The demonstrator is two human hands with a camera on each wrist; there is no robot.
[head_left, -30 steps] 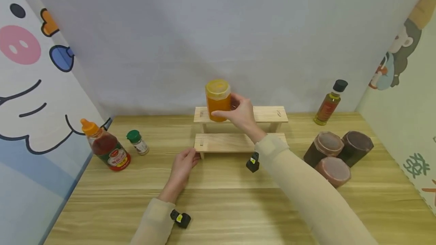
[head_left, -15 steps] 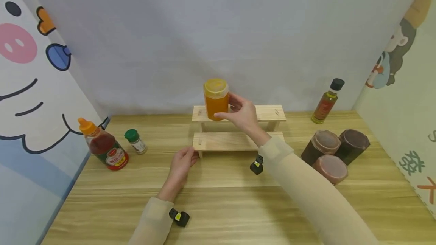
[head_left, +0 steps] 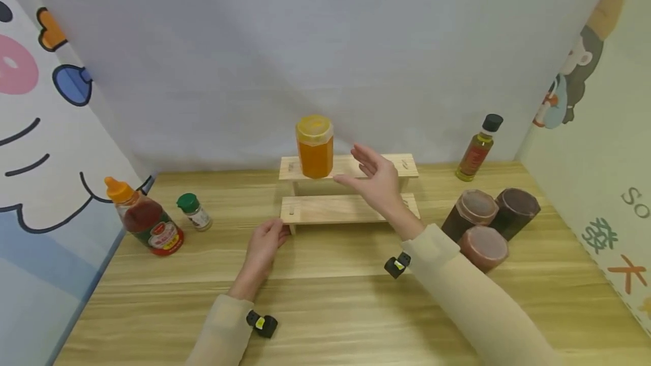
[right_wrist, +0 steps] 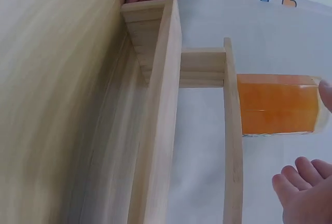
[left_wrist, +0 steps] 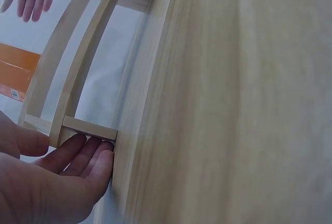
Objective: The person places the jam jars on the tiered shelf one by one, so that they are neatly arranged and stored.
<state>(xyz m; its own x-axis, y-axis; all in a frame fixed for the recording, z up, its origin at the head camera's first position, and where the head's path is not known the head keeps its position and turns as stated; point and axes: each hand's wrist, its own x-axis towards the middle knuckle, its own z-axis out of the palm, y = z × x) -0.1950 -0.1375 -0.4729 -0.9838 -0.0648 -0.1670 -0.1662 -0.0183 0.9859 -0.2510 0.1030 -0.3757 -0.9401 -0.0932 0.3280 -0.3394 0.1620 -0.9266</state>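
A jar of amber honey with a yellow lid (head_left: 315, 148) stands upright on the upper tier, left of centre, of a two-tier wooden rack (head_left: 325, 209). Just right of the jar, my right hand (head_left: 373, 179) is apart from it, thumb and fingers spread with nothing between them. In the right wrist view a gap shows between those fingers (right_wrist: 303, 175) and the jar (right_wrist: 277, 105). My left hand (head_left: 264, 244) holds the left end of the lower tier. The left wrist view shows its thumb (left_wrist: 33, 142) at the board's edge and its curled fingers (left_wrist: 78, 156) against the end support.
At left on the wooden table stand a red sauce squeeze bottle (head_left: 147, 222) and a green-capped shaker (head_left: 194, 212). To the right are a dark-capped oil bottle (head_left: 478, 148) and a cluster of three dark lidded jars (head_left: 483, 222). A pale wall (head_left: 305, 44) rises behind.
My right hand has let go of the honey jar and drawn back to the right, its fingers spreading. The jar stays on the upper tier. My left hand keeps its hold; the head view shifts slightly.
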